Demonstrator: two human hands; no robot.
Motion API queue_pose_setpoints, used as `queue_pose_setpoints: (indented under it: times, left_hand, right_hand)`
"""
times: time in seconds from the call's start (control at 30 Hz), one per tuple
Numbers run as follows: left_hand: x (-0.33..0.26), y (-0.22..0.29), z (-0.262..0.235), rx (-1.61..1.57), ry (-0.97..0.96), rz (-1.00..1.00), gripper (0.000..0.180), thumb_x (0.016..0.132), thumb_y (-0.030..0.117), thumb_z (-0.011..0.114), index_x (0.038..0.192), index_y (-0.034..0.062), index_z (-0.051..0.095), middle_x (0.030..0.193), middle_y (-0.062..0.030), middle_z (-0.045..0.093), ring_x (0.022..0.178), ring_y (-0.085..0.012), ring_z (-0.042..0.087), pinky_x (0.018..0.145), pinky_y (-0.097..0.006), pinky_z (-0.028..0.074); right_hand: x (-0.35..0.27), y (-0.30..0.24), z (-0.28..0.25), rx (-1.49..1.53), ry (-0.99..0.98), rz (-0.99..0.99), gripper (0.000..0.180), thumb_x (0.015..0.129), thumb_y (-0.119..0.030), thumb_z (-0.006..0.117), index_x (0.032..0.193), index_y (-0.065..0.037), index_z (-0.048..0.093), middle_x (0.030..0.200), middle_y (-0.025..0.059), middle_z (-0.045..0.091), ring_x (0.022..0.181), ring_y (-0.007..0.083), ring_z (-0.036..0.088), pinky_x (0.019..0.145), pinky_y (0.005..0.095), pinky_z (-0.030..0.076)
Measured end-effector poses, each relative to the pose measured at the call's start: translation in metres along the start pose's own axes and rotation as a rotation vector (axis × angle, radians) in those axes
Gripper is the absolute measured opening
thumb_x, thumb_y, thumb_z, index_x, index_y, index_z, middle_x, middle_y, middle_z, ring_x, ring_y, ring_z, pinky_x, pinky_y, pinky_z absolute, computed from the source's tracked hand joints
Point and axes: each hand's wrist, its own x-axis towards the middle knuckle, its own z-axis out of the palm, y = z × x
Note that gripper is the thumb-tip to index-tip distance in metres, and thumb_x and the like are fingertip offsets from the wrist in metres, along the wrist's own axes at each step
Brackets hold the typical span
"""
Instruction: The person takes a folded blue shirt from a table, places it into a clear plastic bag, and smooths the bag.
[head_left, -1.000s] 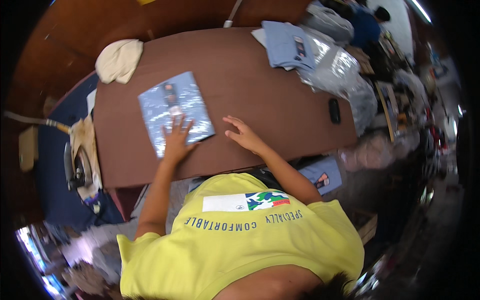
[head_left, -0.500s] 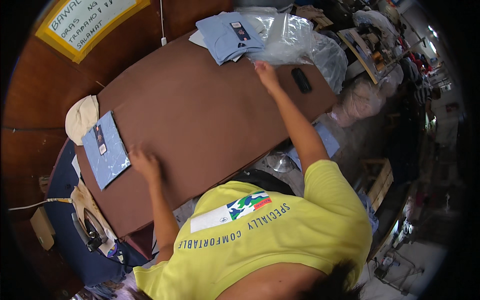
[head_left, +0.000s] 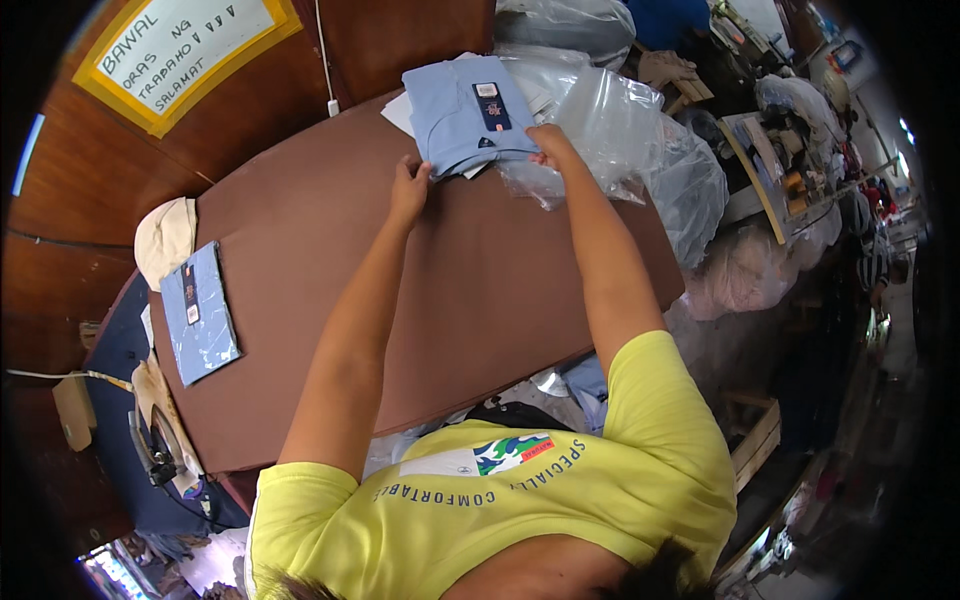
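Blue cloth is lying folded on the far side of the brown table — that is the folded shirt I am minding from my seat far away. It is resting flat, right of the middle, with a dark tag facing up. White sheets are peeking out on its left, and clear plastic bags are lying just beside it on the right.

The left hand is touching the shirt's near left corner, and its fingers are bending a little. The right hand is resting at the near right edge, with its fingers curling in. I am not seeing enough to tell if either one is pinching the cloth tight.

I am guessing the step in hand is getting hold of the shirt by its near side. Any lift from here is asking for two even grips, keeping the layers together. The plastic is lying close to the right hand — so I am watching for a snag.

Over on the left, a blue bundle is sitting in shiny clear wrap, just beside a cream cloth.
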Motion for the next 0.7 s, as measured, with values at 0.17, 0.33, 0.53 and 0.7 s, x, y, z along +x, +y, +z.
queue_pose_setpoints:
  times: [0.17, 0.33, 0.53, 0.7]
  left_hand:
    - [0.02, 0.032, 0.041, 0.006, -0.014, -0.262, 0.055, 0.086, 0.028, 0.065, 0.123, -0.0068, 0.046, 0.114, -0.0176, 0.057, 0.099, -0.0258, 0.056, 0.081, -0.037, 0.046]
    - [0.019, 0.05, 0.026, -0.174, -0.087, -0.531, 0.04, 0.082, 0.017, 0.068, 0.112, -0.0066, 0.056, 0.1, -0.014, 0.061, 0.087, -0.0231, 0.059, 0.076, -0.038, 0.049]
    - [-0.012, 0.065, -0.017, -0.268, -0.008, -0.327, 0.031, 0.082, 0.013, 0.068, 0.108, -0.0009, 0.059, 0.092, -0.0062, 0.06, 0.076, -0.0157, 0.057, 0.067, -0.028, 0.049]
    - [-0.142, 0.061, -0.109, -0.227, 0.046, -0.242, 0.033, 0.081, 0.014, 0.07, 0.107, -0.0045, 0.059, 0.09, -0.0055, 0.06, 0.075, -0.0118, 0.057, 0.068, -0.026, 0.049]
  right_hand:
    - [0.015, 0.002, -0.02, 0.022, -0.155, 0.131, 0.039, 0.078, -0.021, 0.067, 0.105, 0.003, 0.052, 0.081, 0.0136, 0.053, 0.058, 0.0287, 0.061, 0.036, 0.0307, 0.037]
    - [0.003, -0.011, -0.02, -0.04, -0.142, 0.123, 0.036, 0.08, -0.022, 0.066, 0.104, 0.001, 0.052, 0.084, 0.0144, 0.057, 0.057, 0.0241, 0.06, 0.039, 0.0284, 0.039]
    - [-0.052, -0.006, 0.005, 0.146, -0.171, -0.202, 0.024, 0.09, -0.019, 0.057, 0.104, 0.001, 0.053, 0.085, 0.0112, 0.062, 0.058, 0.0159, 0.059, 0.045, 0.0242, 0.045]
    - [-0.183, 0.063, 0.062, 0.259, -0.257, -0.297, 0.019, 0.091, -0.012, 0.056, 0.101, 0.002, 0.049, 0.081, 0.0114, 0.061, 0.053, 0.0155, 0.061, 0.045, 0.0253, 0.048]
